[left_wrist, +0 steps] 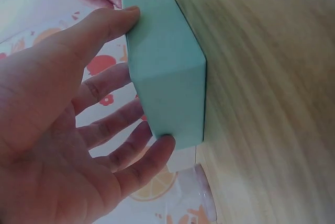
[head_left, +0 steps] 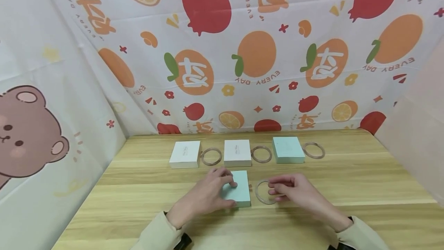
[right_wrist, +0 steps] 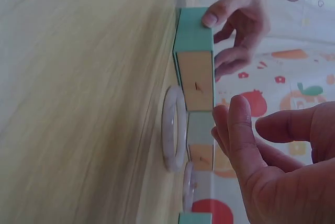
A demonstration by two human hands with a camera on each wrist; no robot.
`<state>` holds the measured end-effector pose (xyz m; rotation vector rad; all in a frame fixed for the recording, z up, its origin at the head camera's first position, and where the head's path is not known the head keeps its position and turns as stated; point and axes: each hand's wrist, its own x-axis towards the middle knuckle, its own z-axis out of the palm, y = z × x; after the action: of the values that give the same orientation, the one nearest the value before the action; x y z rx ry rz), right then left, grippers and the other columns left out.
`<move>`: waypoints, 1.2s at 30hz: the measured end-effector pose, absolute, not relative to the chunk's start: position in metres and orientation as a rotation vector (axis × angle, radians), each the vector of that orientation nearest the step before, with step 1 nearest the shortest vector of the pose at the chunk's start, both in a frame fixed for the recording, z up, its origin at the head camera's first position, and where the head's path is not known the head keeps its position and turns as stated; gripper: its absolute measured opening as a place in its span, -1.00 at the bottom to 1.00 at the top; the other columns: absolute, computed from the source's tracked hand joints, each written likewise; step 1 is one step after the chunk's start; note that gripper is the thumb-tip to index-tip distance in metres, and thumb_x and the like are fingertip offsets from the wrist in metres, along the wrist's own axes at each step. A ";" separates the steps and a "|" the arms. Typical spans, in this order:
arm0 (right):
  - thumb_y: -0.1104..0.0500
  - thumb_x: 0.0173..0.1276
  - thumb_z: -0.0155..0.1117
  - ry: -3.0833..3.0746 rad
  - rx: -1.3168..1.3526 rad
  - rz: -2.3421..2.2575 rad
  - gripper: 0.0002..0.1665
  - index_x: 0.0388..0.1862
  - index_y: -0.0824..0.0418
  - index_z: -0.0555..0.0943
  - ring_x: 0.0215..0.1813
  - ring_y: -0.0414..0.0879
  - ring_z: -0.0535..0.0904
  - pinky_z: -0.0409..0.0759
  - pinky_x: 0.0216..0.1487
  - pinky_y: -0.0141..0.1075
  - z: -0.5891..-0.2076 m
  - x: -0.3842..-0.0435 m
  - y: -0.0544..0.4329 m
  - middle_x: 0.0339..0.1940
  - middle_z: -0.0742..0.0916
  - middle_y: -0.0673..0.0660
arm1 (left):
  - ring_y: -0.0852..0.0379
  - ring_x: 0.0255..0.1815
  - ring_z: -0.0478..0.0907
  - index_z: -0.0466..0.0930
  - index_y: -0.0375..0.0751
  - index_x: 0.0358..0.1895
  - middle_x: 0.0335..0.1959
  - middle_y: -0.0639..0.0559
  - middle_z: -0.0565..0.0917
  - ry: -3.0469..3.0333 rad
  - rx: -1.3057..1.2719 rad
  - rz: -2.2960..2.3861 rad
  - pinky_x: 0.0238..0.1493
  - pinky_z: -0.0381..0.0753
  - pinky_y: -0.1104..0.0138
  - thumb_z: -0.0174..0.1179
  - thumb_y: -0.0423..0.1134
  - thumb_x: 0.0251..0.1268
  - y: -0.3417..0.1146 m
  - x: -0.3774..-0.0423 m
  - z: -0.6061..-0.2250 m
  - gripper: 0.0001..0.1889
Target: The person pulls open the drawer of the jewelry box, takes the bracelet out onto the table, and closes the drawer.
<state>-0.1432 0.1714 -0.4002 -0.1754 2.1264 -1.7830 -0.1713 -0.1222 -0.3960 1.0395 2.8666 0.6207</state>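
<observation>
A mint-green box (head_left: 238, 190) lies on the table in front of me. My left hand (head_left: 209, 190) grips it from the left, thumb at its near edge and fingers over the top. The left wrist view shows that thumb (left_wrist: 125, 17) on an edge of the box. To the right of the box lies a pale bangle (right_wrist: 168, 130), flat on the wood. My right hand (head_left: 295, 190) hovers by the bangle's right side, fingers loosely bent and holding nothing. In the right wrist view, the box's tan end (right_wrist: 196, 80) with a small tab faces the bangle.
Behind, a row holds a white box (head_left: 185, 154), a bangle (head_left: 202, 157), a second white box (head_left: 237, 152), another bangle (head_left: 252, 155), a mint box (head_left: 288, 149) and a third bangle (head_left: 323, 153). A fruit-printed cloth (head_left: 222, 68) hangs along the table's back edge.
</observation>
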 end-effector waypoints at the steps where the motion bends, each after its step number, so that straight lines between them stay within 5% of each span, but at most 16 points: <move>1: 0.25 0.55 0.16 2.125 -0.174 -1.787 -0.54 0.27 0.56 0.51 0.02 -0.05 0.77 0.76 -0.03 -0.24 -0.401 -0.143 0.173 0.08 0.76 0.39 | 0.01 0.14 0.46 0.75 -0.06 -0.06 0.10 0.03 0.59 2.867 1.036 0.618 0.14 0.60 0.08 0.54 0.01 0.08 -0.123 -0.171 -0.396 -0.61; 11: 0.27 0.55 0.14 2.124 -0.153 -1.791 -0.54 0.28 0.58 0.50 0.03 -0.04 0.77 0.76 -0.03 -0.23 -0.406 -0.141 0.180 0.03 0.77 0.37 | -0.05 0.27 0.47 0.71 -0.05 0.02 0.21 -0.01 0.58 2.846 1.100 0.584 0.23 0.59 0.06 0.48 0.01 0.18 -0.115 -0.174 -0.396 -0.61; 36: 0.24 0.53 0.19 2.154 -0.137 -1.807 -0.51 0.25 0.59 0.50 0.03 -0.07 0.77 0.76 -0.04 -0.22 -0.407 -0.138 0.192 0.07 0.77 0.35 | -0.03 0.16 0.51 0.71 -0.06 0.01 0.15 -0.01 0.60 2.918 1.159 0.500 0.11 0.64 0.10 0.47 0.03 0.20 -0.116 -0.168 -0.400 -0.61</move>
<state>-0.1375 0.1916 -0.4066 -0.1368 2.1537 -1.8067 -0.1679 -0.1164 -0.4001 1.1590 2.9184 0.5005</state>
